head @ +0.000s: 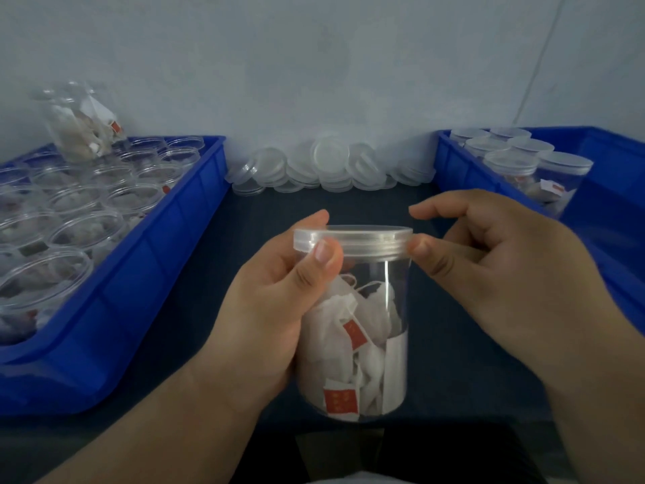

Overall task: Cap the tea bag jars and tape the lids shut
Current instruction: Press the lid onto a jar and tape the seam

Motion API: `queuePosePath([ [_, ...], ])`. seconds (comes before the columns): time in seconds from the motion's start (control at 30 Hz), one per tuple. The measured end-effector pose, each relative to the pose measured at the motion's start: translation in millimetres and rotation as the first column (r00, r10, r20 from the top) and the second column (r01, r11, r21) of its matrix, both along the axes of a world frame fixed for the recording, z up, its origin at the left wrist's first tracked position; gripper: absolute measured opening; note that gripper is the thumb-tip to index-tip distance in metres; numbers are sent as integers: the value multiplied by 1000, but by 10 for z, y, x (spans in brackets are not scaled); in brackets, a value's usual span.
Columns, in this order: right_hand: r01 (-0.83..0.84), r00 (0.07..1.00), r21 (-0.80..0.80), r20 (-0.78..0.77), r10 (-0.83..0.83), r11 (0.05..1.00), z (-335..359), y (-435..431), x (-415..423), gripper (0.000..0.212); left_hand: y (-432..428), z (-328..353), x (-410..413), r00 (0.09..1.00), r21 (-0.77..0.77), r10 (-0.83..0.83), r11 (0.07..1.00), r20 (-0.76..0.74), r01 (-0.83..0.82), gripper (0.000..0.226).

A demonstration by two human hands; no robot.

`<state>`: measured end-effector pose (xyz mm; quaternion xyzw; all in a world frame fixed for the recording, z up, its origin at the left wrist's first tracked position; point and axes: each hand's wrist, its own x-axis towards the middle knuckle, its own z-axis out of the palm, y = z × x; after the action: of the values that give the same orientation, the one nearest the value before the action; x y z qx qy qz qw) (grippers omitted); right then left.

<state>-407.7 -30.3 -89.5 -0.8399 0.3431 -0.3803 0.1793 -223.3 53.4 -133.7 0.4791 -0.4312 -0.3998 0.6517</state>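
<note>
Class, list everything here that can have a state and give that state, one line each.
jar: lid on, holding tea bags.
lid: sitting on the jar; no tape visible.
left hand: grips the jar.
right hand: curled round the lid's edge.
left bin jars: uncapped.
right bin jars: capped.
loose lids: piled by the wall.

Seemingly bare mat (pixel 213 249) between blue trays (pixel 139 295)

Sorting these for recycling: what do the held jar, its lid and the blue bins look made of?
Jar: clear glossy plastic, probably; tea bags show through its wall. Lid: cloudier translucent plastic; threads show through its skirt. Bins: opaque blue moulded plastic, slight sheen.
</note>
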Motion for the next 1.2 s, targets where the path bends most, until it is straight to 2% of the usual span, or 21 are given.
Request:
queuePosePath([
  [0.07,40,999,-40,-34,-42,998,5,18,2,54,6,-20,-2,999,-6,12,1000,-38,-12,41],
  [0.1,60,997,-67,-54,-64,996,9,37,12,56,15,-22,-12,1000,-4,3,1000,-22,-3,46],
  [0.2,80,988,-176,-114,-101,981,-2,120,68,60,10,-17,-73,988,34,-2,999,153,-3,111],
  [0.23,79,986,-197,-126,-105,977,-3,146,83,60,10,-16,-89,986,36,11,999,168,-17,116],
  [0.33,68,985,-191,-142,-96,979,17,145,66,54,-14,-28,-86,993,33,56,998,106,-60,100],
  [0.43,-3,994,-92,-105,-6,996,60,71,-19,47,-30,-46,-64,995,90,94,992,-15,-93,97],
  [0.53,-60,998,-16,-30,59,998,93,-3,-99,36,-29,-35,-38,997,140,39,990,-73,-28,54],
  [0.6,-67,998,-5,13,67,998,109,-37,-141,33,-25,-24,-40,991,149,-17,988,-133,37,42],
  [0.7,-58,998,-11,29,58,998,123,-61,-169,36,-20,-16,-45,973,135,-62,986,-222,94,44],
  [0.83,-16,1000,-30,-27,15,999,105,-74,-130,40,-11,-14,-69,951,84,-85,990,-297,115,47],
  [0.93,3,999,-44,-38,-4,999,88,-85,-91,45,-7,-29,-93,936,58,-58,995,-348,83,74],
  [1.03,4,1000,-77,-10,-5,997,69,-68,-52,51,16,-1,-91,927,36,-114,990,-357,136,75],
  [1.1,3,1000,-86,7,-2,996,55,-52,-20,54,33,22,-82,920,39,-146,984,-363,171,98],
  [1.13,1,1000,-89,6,-1,996,44,-47,0,56,32,21,-75,920,26,-164,982,-357,186,100],
  [1.2,-3,1000,-99,-17,2,995,12,-44,41,59,31,22,-78,916,-8,-213,975,-339,224,92],
])
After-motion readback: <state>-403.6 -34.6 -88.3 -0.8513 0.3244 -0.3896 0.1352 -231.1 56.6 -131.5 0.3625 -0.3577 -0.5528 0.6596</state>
